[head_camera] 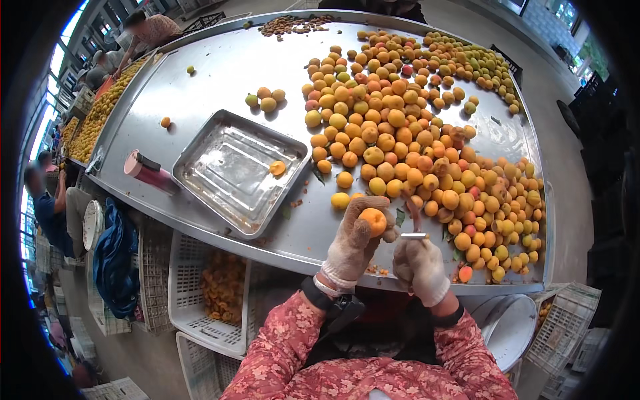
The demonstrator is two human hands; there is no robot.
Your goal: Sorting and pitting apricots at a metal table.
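My left hand (pixel 350 245), in a tan-and-white work glove, grips an orange apricot (pixel 373 222) near the table's front edge. Just to its right, my gloved right hand (pixel 422 267) is closed around a small hand tool (pixel 415 236) with a pale crosspiece. A thin brownish part rises above that crosspiece; its exact shape is blurred. The tool and the apricot are close but appear apart. Beyond both hands spreads a large heap of apricots (pixel 395 120). A shallow metal tray (pixel 215 170) lies to the left, with one cut apricot piece (pixel 277 168) in it.
The steel table (pixel 150 105) has a raised rim. A pink bottle (pixel 150 172) lies left of the tray. Pits (pixel 295 25) are piled at the far edge. Below stand a white crate (pixel 185 285) of apricot pieces (pixel 222 287) and a white bucket (pixel 510 325). Other people are at left and across.
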